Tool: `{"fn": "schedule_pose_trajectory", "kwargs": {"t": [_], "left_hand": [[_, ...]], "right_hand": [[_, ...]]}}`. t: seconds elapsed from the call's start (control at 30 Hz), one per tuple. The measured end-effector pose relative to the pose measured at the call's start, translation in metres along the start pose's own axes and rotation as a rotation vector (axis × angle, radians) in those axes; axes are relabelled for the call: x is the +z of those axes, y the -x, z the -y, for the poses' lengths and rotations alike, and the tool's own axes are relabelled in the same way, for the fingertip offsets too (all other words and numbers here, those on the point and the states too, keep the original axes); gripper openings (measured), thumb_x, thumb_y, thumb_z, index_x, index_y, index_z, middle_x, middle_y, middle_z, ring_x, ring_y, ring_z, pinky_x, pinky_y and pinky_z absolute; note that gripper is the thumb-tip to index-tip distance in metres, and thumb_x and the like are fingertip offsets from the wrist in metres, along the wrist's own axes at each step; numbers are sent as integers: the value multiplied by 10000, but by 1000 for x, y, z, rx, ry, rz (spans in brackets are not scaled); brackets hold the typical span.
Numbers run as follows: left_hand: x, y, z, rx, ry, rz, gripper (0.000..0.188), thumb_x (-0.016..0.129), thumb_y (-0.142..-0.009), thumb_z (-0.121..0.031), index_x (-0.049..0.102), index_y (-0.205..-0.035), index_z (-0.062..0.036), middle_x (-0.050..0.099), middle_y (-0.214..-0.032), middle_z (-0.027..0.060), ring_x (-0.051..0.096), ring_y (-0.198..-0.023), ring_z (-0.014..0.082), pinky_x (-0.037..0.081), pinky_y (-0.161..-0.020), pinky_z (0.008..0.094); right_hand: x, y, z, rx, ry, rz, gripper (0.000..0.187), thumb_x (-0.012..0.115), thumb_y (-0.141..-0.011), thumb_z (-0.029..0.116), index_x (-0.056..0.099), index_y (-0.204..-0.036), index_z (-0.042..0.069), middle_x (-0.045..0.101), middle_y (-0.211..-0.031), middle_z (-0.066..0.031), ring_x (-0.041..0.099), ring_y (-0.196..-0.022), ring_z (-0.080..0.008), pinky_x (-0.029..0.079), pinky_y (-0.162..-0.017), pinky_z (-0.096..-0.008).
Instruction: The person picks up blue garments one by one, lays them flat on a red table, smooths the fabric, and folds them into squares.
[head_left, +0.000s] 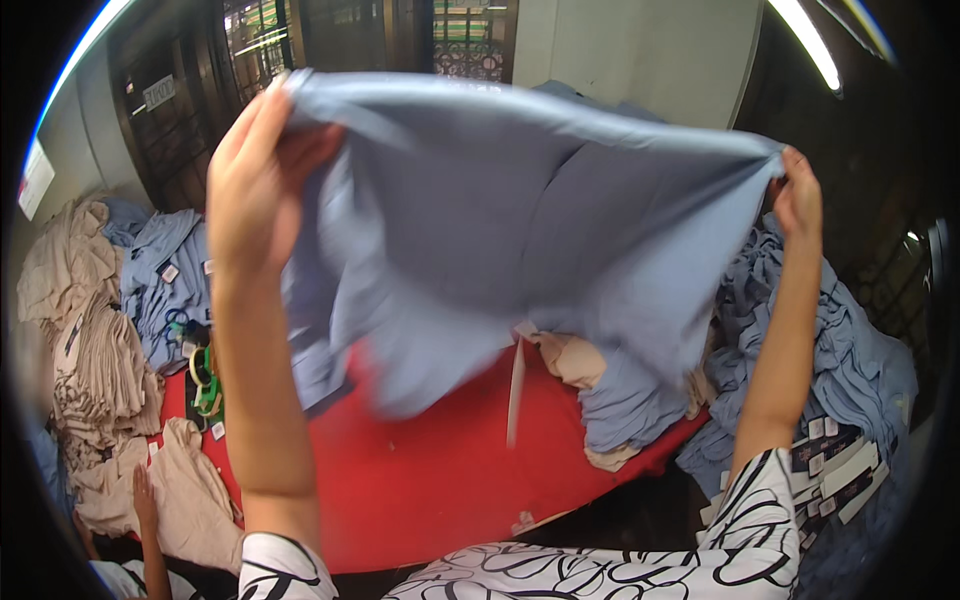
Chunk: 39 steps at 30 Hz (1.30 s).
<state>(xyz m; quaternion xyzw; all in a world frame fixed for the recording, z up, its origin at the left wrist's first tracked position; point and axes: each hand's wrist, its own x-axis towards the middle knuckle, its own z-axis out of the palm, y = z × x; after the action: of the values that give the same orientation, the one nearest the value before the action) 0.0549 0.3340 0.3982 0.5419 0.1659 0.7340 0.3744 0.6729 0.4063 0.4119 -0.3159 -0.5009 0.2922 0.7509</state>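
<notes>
A light blue garment is stretched out in the air between my two raised hands, its lower part blurred and hanging over the red table. My left hand pinches its upper left corner. At the upper right corner my right hand grips the cloth between closed fingers. What kind of garment it is, I cannot tell. Beneath its lower edge dangles a narrow white strip. Partly hidden behind the cloth, a small heap of blue and beige garments lies on the table.
Beige garments are stacked at the left beside blue ones. Green-and-yellow tape rolls stand near my left forearm. At the right, a big blue pile rises above a bundle of tags. Another person's hand shows at lower left.
</notes>
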Motion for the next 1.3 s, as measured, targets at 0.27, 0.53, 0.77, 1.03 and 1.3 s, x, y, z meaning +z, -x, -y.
{"fn": "schedule_pose_trajectory", "kwargs": {"t": [0.27, 0.53, 0.77, 1.03, 1.3], "left_hand": [[178, -47, 225, -82, -191, 218, 304, 658, -961, -332, 675, -945, -29, 696, -822, 56, 678, -756, 130, 537, -703, 272], [167, 89, 438, -522, -794, 664, 421, 659, -888, -299, 650, -1123, 50, 650, -1154, 233, 610, -1091, 400, 484, -939, 428], [157, 107, 432, -395, -766, 840, 660, 660, -880, -327, 489, -1364, 89, 451, -1460, 253, 434, -1351, 383, 352, -1128, 398], [142, 102, 412, -371, -763, 975, 768, 655, -874, -348, 394, -1415, 129, 329, -1536, 283, 327, -1438, 368, 284, -1180, 389], [151, 124, 332, -233, -679, 841, 511, 654, -900, -211, 547, -1362, -20, 496, -1445, 189, 543, -1267, 329, 436, -1059, 376]], "right_hand": [[-137, -169, -2, 17, 334, -473, 187, 570, -972, 82, 600, -1149, 28, 612, -1068, -104, 626, -967, -214, 613, -815, -380], [-149, -97, -229, 74, 1854, -343, 277, 558, -897, 233, 680, -1075, 59, 652, -1151, -179, 594, -1129, -383, 491, -929, -506], [13, 37, -324, 158, 1468, 12, 452, 570, -931, 450, 587, -1320, 221, 480, -1443, -123, 429, -1349, -329, 279, -1097, -645], [89, 101, -321, 90, 1614, 117, 522, 468, -988, 447, 482, -1453, 210, 357, -1564, -123, 249, -1466, -379, 125, -1126, -706], [72, 199, -248, 12, 1388, 50, 480, 471, -1013, 370, 530, -1394, 84, 432, -1482, -201, 306, -1417, -427, 146, -1150, -645]]}}
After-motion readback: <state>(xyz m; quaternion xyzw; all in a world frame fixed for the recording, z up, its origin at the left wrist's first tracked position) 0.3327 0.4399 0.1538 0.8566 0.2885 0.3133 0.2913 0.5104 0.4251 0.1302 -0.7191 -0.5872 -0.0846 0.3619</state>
